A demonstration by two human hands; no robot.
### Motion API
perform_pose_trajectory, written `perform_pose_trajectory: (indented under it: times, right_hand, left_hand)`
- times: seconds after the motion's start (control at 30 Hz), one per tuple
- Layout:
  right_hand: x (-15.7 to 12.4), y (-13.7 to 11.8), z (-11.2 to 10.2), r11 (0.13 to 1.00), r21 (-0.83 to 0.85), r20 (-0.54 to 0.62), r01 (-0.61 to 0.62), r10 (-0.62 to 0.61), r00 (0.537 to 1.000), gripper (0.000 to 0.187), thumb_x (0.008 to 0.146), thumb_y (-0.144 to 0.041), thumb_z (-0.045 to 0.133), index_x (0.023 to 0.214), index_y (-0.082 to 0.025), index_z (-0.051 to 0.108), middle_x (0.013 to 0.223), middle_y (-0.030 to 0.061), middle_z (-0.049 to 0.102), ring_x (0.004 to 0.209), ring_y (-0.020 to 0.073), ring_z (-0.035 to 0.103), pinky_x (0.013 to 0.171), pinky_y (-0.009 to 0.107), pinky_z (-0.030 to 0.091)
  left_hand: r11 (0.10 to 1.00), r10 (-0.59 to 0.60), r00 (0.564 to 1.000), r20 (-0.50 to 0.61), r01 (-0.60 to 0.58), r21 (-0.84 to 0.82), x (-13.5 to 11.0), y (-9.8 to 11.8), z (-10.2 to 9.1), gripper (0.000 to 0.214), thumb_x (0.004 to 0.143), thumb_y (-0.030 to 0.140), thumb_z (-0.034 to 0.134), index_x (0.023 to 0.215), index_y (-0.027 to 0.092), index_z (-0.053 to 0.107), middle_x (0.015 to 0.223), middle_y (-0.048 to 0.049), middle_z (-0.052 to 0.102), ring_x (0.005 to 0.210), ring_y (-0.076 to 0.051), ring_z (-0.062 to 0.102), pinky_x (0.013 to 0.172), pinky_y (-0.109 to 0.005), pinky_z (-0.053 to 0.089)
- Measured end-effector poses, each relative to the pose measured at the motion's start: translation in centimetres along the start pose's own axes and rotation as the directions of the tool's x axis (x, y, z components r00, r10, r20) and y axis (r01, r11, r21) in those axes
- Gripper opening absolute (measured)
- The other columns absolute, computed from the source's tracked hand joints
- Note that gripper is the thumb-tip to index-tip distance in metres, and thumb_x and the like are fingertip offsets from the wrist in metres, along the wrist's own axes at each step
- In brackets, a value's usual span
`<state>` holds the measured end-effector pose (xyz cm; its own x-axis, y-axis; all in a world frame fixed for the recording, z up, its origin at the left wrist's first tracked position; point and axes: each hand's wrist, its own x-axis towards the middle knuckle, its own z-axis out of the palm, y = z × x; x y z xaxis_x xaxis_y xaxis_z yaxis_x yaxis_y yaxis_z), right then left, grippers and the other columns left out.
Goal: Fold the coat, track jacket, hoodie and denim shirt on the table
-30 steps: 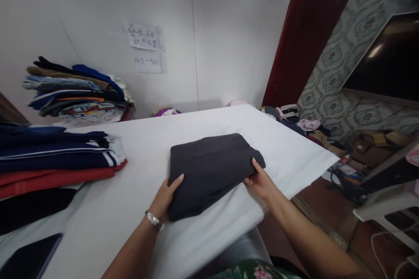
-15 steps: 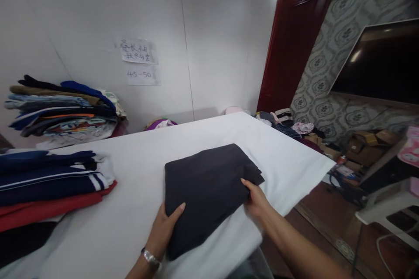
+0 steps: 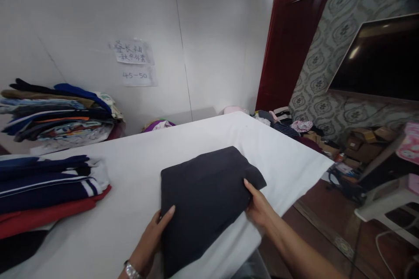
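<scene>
Your left hand (image 3: 151, 236) clasps the left edge of the folded dark garment (image 3: 203, 200), thumb on top; your right hand (image 3: 258, 205) pinches its right edge, thumb likewise uppermost; the garment lies over the white table (image 3: 126, 183).

The single view was a head-worn one, looking forward and down over the bench (image 3: 127, 165) from its near side. The hands (image 3: 258, 207) entered at close range from the lower edge, with the dark folded cloth (image 3: 203, 200) lying below the frame's centre. The pale wall (image 3: 219, 52) beyond the bench filled much of the upper field; the right side took in the floor (image 3: 314, 209) and, farther off, a dark screen (image 3: 379, 59).
</scene>
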<state>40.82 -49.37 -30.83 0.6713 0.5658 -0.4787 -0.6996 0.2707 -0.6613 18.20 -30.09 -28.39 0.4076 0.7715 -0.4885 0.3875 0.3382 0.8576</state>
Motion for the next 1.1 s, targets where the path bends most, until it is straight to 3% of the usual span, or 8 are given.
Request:
perform_pose_trajectory:
  times: [0.1, 0.23, 0.37, 0.5, 0.63, 0.8, 0.9, 1.1]
  right_hand:
    - [0.3, 0.5, 0.1, 0.999, 0.050, 0.020, 0.014, -0.015, 1.000, 0.027, 0.068, -0.034, 0.080, 0.092, -0.025, 0.073, 0.099, -0.0034, 0.076, 0.101, 0.0219, 0.069, 0.089, 0.032, 0.056]
    - [0.7, 1.1, 0.1, 0.996, 0.085, 0.008, 0.023, -0.024, 1.000, 0.021, 0.066, -0.029, 0.079, 0.086, -0.025, 0.074, 0.093, -0.0043, 0.076, 0.098, 0.0223, 0.070, 0.089, 0.033, 0.055]
    - [0.7, 0.8, 0.2, 0.995, 0.099, -0.004, 0.034, -0.033, 0.999, 0.019, 0.065, -0.027, 0.078, 0.083, -0.026, 0.074, 0.088, -0.0048, 0.077, 0.094, 0.0228, 0.070, 0.086, 0.034, 0.054]
    - [0.0, -1.1, 0.5, 0.993, 0.080, -0.001, 0.087, -0.087, 0.996, 0.023, 0.064, -0.028, 0.079, 0.086, -0.023, 0.073, 0.087, -0.0014, 0.077, 0.091, 0.0238, 0.070, 0.085, 0.035, 0.054]
    - [-0.5, -4.5, 0.3, 0.980, 0.075, 0.006, 0.184, -0.185, 0.983, 0.030, 0.063, -0.027, 0.080, 0.091, -0.019, 0.072, 0.089, 0.0020, 0.077, 0.089, 0.0235, 0.070, 0.084, 0.034, 0.054]
    - [0.8, -10.4, -1.5, 0.956, 0.075, -0.060, 0.283, -0.279, 0.958, 0.028, 0.062, -0.023, 0.078, 0.089, -0.017, 0.072, 0.085, 0.0042, 0.076, 0.079, 0.0222, 0.070, 0.078, 0.033, 0.057]
    - [2.6, -14.6, -3.5, 0.929, 0.064, -0.107, 0.365, -0.357, 0.928, 0.023, 0.064, -0.018, 0.075, 0.087, -0.017, 0.071, 0.080, 0.0037, 0.076, 0.073, 0.0198, 0.069, 0.074, 0.031, 0.058]
    - [6.7, -23.7, -7.8, 0.881, -0.092, -0.196, 0.464, -0.473, 0.859, 0.012, 0.071, -0.017, 0.068, 0.083, -0.018, 0.067, 0.069, 0.0026, 0.073, 0.067, 0.0181, 0.068, 0.070, 0.030, 0.059]
  left_hand:
    - [0.998, -0.060, 0.995, 0.082, 0.061, -0.010, 0.6, 1.0, -0.8, 0.044, 0.082, 0.056, 0.057, 0.111, 0.023, 0.064, 0.104, -0.0044, 0.074, 0.089, -0.025, 0.071, 0.071, -0.036, 0.057]
    - [0.996, -0.069, 0.996, -0.064, 0.064, -0.069, 1.7, 2.1, -0.4, 0.040, 0.082, 0.052, 0.059, 0.107, 0.022, 0.066, 0.104, -0.0054, 0.074, 0.094, -0.025, 0.070, 0.071, -0.034, 0.057]
    - [0.937, -0.238, 0.966, 0.106, 0.257, -0.238, 1.8, 3.1, 0.8, 0.037, 0.080, 0.047, 0.061, 0.105, 0.021, 0.070, 0.086, -0.0082, 0.077, 0.080, -0.029, 0.072, 0.067, -0.040, 0.059]
    - [0.891, -0.349, 0.929, 0.126, 0.371, -0.263, 1.3, 3.8, 1.5, 0.034, 0.080, 0.045, 0.059, 0.108, 0.029, 0.071, 0.078, -0.0028, 0.077, 0.072, -0.029, 0.073, 0.061, -0.041, 0.060]
    - [0.913, -0.305, 0.946, 0.113, 0.324, -0.247, 0.7, 5.0, 3.4, 0.033, 0.083, 0.043, 0.056, 0.111, 0.031, 0.070, 0.075, 0.0002, 0.076, 0.070, -0.027, 0.073, 0.061, -0.040, 0.060]
    - [0.947, -0.099, 0.962, 0.256, 0.170, -0.273, 0.4, 8.3, 9.0, 0.033, 0.084, 0.030, 0.060, 0.116, 0.023, 0.068, 0.085, -0.0031, 0.077, 0.078, -0.024, 0.073, 0.071, -0.037, 0.061]
    - [0.939, 0.056, 0.924, 0.379, 0.080, -0.333, 1.4, 10.1, 13.6, 0.034, 0.082, 0.027, 0.064, 0.116, 0.018, 0.066, 0.094, -0.0063, 0.076, 0.084, -0.022, 0.072, 0.078, -0.033, 0.059]
    - [0.925, 0.235, 0.860, 0.453, -0.054, -0.376, 5.0, 12.7, 23.8, 0.039, 0.075, 0.030, 0.073, 0.111, 0.017, 0.066, 0.106, -0.0096, 0.073, 0.089, -0.020, 0.069, 0.070, -0.026, 0.055]
